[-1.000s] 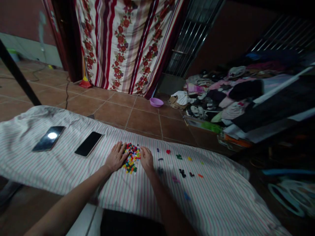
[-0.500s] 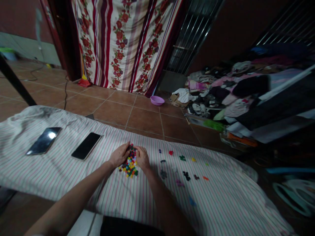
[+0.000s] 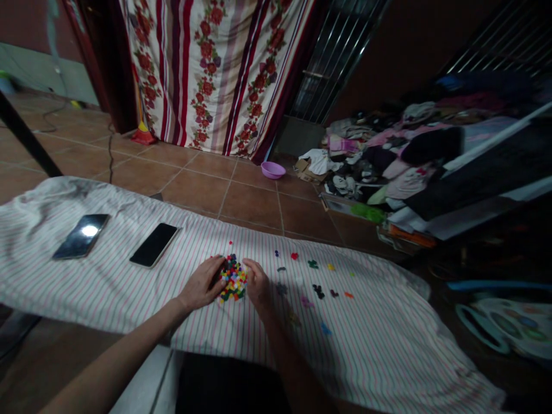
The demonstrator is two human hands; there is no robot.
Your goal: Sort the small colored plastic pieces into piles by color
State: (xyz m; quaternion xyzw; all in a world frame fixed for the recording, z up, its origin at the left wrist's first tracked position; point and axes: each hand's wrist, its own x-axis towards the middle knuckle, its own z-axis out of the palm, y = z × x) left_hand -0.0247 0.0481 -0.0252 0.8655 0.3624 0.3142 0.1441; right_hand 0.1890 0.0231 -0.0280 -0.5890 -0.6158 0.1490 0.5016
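Observation:
A pile of small, many-coloured pieces (image 3: 233, 282) lies on the striped cloth between my hands; they are too small to name more exactly. My left hand (image 3: 206, 282) curves around the pile's left side, open, its thumb apart from the fingers and touching the pieces. On the opposite side, my right hand (image 3: 257, 284) rests at the pile's edge with loosely bent fingers, open, nothing visibly held. One red piece (image 3: 230, 242) sits apart beyond the pile. To the right are small groups sorted by colour, among them red (image 3: 294, 256), dark green (image 3: 313, 264), black (image 3: 318, 291) and blue (image 3: 325, 328).
Two phone-like devices, one with a glare spot (image 3: 81, 236) and one black (image 3: 154, 245), lie on the cloth (image 3: 371, 345) at left. Beyond stand a purple basin (image 3: 273, 170) and a floral curtain (image 3: 215, 75). Clothes (image 3: 388, 149) are heaped at right.
My hands have moved apart and nearer to me, and the pile is rounder and more gathered. A red piece now shows alone beyond it. The camera view has shifted slightly.

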